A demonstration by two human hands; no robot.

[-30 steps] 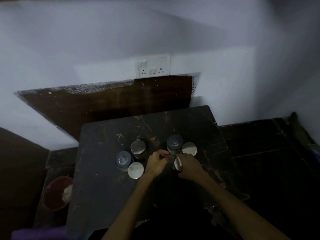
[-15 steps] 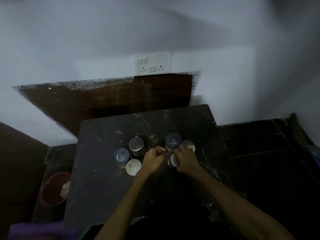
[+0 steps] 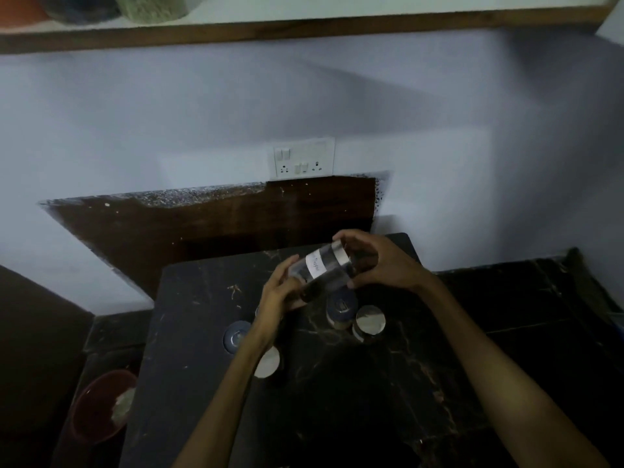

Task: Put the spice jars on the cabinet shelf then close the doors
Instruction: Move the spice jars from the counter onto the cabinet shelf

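Both hands grasp one jar above the middle of the worktop, tilted on its side. The left hand cups its base; the right hand wraps its silver lid end. A white label shows on its side. Four more jars stand on the worktop: a blue-lidded one and a silver-lidded one just below the hands, another blue-lidded one and a silver-lidded one beside the left forearm. A shelf runs along the wall overhead, near the top edge.
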